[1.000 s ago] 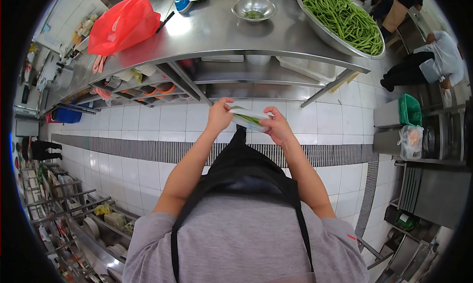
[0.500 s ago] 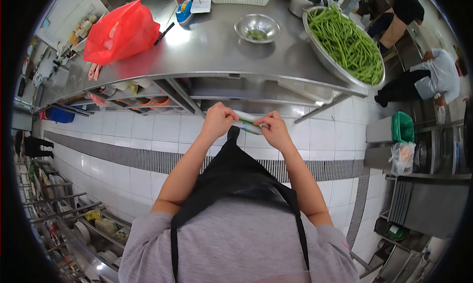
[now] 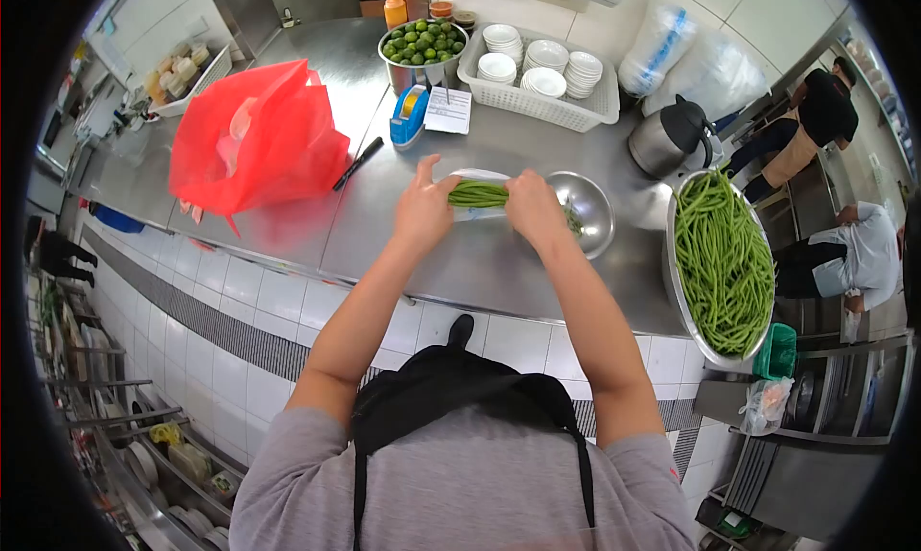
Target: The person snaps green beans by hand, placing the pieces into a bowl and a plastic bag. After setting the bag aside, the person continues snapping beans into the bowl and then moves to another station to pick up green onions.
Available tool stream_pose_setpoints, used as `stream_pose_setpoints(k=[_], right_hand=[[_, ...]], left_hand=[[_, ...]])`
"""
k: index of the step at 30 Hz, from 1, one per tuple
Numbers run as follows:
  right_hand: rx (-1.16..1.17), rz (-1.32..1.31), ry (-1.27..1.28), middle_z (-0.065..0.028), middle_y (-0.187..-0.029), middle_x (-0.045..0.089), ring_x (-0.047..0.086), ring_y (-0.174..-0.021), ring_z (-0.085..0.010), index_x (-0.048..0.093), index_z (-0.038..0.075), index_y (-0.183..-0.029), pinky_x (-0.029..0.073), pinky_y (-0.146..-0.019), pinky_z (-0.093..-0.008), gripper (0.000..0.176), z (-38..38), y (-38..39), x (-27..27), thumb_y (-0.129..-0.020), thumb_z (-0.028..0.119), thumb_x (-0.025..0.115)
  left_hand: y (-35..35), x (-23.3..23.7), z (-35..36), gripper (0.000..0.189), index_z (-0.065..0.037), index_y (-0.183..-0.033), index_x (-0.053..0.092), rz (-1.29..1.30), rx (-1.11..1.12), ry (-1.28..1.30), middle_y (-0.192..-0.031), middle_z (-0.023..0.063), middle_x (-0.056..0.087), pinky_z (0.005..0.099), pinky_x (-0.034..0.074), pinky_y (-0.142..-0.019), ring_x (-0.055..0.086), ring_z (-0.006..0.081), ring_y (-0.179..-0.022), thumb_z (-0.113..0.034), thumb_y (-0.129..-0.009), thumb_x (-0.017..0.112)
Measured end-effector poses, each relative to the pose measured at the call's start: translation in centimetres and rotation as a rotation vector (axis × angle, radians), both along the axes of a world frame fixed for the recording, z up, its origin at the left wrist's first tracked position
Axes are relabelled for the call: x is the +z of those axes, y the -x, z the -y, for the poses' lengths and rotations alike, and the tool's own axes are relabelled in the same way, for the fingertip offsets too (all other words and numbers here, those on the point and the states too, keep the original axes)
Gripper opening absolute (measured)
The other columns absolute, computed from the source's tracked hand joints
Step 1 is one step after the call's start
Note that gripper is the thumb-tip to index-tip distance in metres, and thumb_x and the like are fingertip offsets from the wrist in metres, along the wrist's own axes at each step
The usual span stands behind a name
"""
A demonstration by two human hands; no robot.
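A small bundle of green beans (image 3: 478,194) in a clear plastic bag is held between my two hands, over the near part of the steel table. My left hand (image 3: 425,204) pinches the bag's left end, its index finger pointing up. The fingers of my right hand (image 3: 534,206) are closed on the right end. Just right of that hand sits a steel bowl (image 3: 597,215) with some green bits inside, partly hidden by the hand. Farther right stands a large metal basin (image 3: 674,281) heaped with loose green beans (image 3: 724,263).
On the steel table (image 3: 365,230) are a red plastic bag (image 3: 259,139), black marker (image 3: 359,164), blue tape dispenser (image 3: 409,117), pot of limes (image 3: 422,74), white basket (image 3: 537,108) of small dishes and steel jug (image 3: 667,140). Two people (image 3: 849,254) (image 3: 811,119) stand at right.
My hands have risen from in front of the table edge to above the tabletop, still holding the bagged beans. The view has tilted up, showing more of the table's back.
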State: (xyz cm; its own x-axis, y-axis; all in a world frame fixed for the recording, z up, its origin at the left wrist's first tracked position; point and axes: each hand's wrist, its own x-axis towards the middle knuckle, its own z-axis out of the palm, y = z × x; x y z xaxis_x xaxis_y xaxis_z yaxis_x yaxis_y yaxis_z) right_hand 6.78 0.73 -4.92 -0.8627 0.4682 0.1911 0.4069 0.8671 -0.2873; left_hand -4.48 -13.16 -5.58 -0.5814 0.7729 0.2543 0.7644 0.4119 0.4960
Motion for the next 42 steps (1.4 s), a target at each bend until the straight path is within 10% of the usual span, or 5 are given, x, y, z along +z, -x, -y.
stream_pose_setpoints(k=[9,16,20,27,42], right_hand=[[-0.012,0.313,0.046,-0.0214,-0.090,0.056,0.060,-0.081,-0.0373,0.062,-0.004,-0.078,0.050,-0.071,-0.0430,0.015,-6.0,5.4,-4.1,-0.075,0.000,0.049],[-0.071,-0.361,0.078,-0.0129,-0.072,0.056,0.054,-0.063,-0.0329,0.063,0.004,-0.070,0.047,-0.064,-0.0365,0.010,-3.6,-0.2,2.2,-0.076,0.009,0.057],[-0.521,-0.453,0.059,-0.0121,-0.077,0.058,0.054,-0.059,-0.0250,0.057,0.001,-0.076,0.045,-0.056,-0.0331,0.014,-2.4,-10.5,3.4,-0.082,0.013,0.058],[-1.182,-0.619,-0.137,-0.0100,-0.079,0.056,0.056,-0.059,-0.0221,0.065,0.003,-0.087,0.046,-0.051,-0.0294,0.013,0.3,-27.0,5.8,-0.075,0.006,0.065],[-0.810,-0.158,-0.268,-0.0032,-0.083,0.053,0.049,-0.084,-0.0231,0.067,0.009,-0.078,0.038,-0.074,-0.0354,0.010,-3.4,-28.4,5.4,-0.068,0.009,0.067]], left_hand=[[5.8,-4.6,-6.6,0.043,-0.010,-0.104,0.063,0.122,-0.079,0.132,-0.129,0.0173,0.039,0.0396,0.045,-0.086,0.053,0.0335,-0.102,0.001,-0.062,0.061],[5.9,-2.2,-6.6,0.012,-0.001,-0.075,0.066,-0.088,-0.313,-0.251,-0.099,0.0186,0.059,0.0363,0.043,-0.078,0.056,0.0305,-0.093,-0.013,-0.072,0.064],[4.3,-2.2,-7.1,0.019,0.001,-0.072,0.061,0.233,-0.373,-0.090,-0.063,0.0100,0.056,0.0313,0.041,-0.055,0.052,0.0240,-0.056,-0.012,-0.085,0.055],[-4.0,0.1,-10.6,0.007,-0.001,-0.087,0.060,0.573,-0.570,-0.326,-0.067,0.0074,0.054,0.0254,0.043,-0.055,0.053,0.0160,-0.057,-0.002,-0.082,0.055],[-15.8,3.0,-12.9,0.014,-0.004,-0.088,0.062,0.520,-1.144,-0.265,-0.081,0.0064,0.057,0.0246,0.044,-0.058,0.056,0.0147,-0.065,0.001,-0.076,0.061]])
